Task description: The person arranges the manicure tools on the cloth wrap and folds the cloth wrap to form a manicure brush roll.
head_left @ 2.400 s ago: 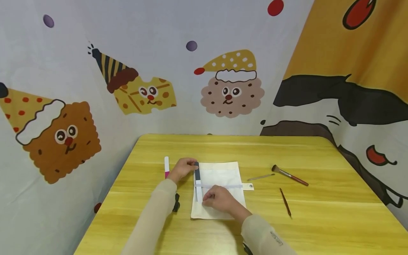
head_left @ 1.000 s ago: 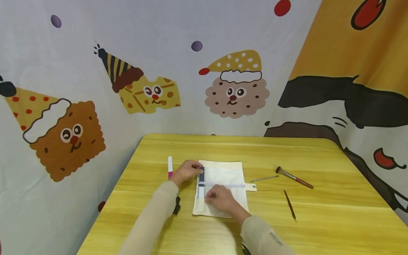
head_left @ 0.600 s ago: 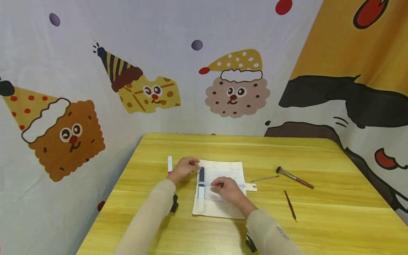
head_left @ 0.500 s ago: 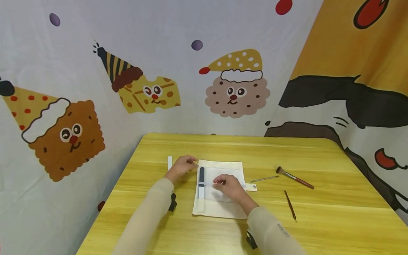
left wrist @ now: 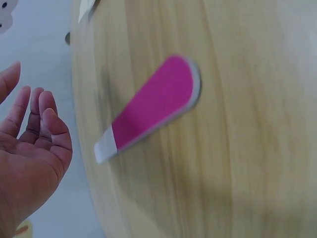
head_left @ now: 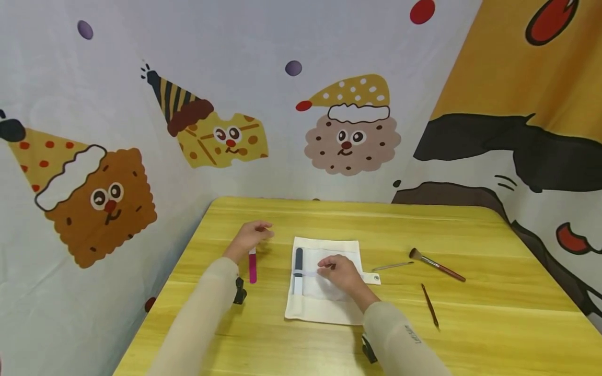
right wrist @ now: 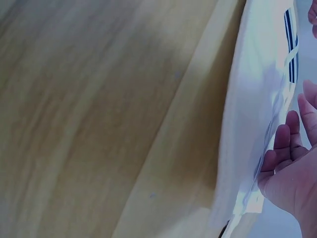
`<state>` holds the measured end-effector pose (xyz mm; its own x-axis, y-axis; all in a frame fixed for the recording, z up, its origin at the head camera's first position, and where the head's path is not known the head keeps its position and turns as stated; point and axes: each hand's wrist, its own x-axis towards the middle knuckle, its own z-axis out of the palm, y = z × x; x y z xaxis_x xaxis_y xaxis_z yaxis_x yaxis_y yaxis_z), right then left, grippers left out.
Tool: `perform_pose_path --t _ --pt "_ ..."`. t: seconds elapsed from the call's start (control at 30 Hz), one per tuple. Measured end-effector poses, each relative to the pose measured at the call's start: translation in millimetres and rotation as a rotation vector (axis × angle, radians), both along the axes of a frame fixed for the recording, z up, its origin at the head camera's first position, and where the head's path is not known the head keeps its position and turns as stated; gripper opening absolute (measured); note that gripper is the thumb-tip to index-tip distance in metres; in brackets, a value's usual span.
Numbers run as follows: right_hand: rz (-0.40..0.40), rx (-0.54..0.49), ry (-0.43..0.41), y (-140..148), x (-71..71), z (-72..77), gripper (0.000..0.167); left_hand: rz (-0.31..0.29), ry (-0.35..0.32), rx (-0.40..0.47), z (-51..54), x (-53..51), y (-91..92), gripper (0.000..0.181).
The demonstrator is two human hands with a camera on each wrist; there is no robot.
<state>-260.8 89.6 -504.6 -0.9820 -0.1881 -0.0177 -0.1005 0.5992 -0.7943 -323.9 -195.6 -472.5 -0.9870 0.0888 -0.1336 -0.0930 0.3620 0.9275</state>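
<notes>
Nearest: two pale sleeves [head_left: 197, 308] come in from the bottom edge. Between them a white fabric pouch [head_left: 320, 312] lies spread flat, probably so its inside can be reached from both sides. Along its left side runs a dark-and-white file [head_left: 299, 261], dark end away from the person, white end toward the lower strip. A pale band [head_left: 310, 273] crosses it, likely there to stop it sliding.

Right hand [head_left: 344, 274] over the pouch, fingers loosely bent, nothing held; perhaps left there to steady the cloth, though contact cannot be told. Off to the right, a slim brown tool [head_left: 430, 306], then the pouch's snap tab [head_left: 371, 278], jutting sideways as if left unfastened for access.

Left of the pouch, well apart: a pink-and-white file [head_left: 253, 267] flat on the table [head_left: 282, 214], pink end nearer. Left hand [head_left: 248, 239] above its far end, fingers relaxed and parted — holding nothing. Farther right, a thin metal stick [head_left: 393, 266] and a broad brush [head_left: 439, 265], spaced apart, presumably for easy picking. Beyond, a printed wall cloth [head_left: 348, 184].

Views compared: from the head, the left hand covers most of the pink file's white end; the left wrist view shows that end, with the fingers off the file. The right wrist view adds shiny creases on the pouch — perhaps a clear layer.
</notes>
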Motion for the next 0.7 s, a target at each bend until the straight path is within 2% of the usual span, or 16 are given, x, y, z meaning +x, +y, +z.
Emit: perform_pose_path --t 0.13,0.3,0.63,0.7 --pt "0.017 0.02 0.006 0 2.0 -1.4 0.008 0.033 -0.004 0.031 0.7 -0.4 -13.8 0.044" --pt "0.029 0.051 0.004 0 1.6 -7.6 0.007 0.091 -0.004 0.019 -1.5 -0.5 -27.0 0.046" --pt "0.017 0.107 0.02 0 -0.1 -9.2 0.006 0.173 -0.03 0.092 -5.2 4.4 -45.1 0.049" --pt "0.018 0.124 0.027 -1 0.0 -9.6 0.006 0.192 -0.037 0.083 -6.7 5.5 -48.3 0.049"
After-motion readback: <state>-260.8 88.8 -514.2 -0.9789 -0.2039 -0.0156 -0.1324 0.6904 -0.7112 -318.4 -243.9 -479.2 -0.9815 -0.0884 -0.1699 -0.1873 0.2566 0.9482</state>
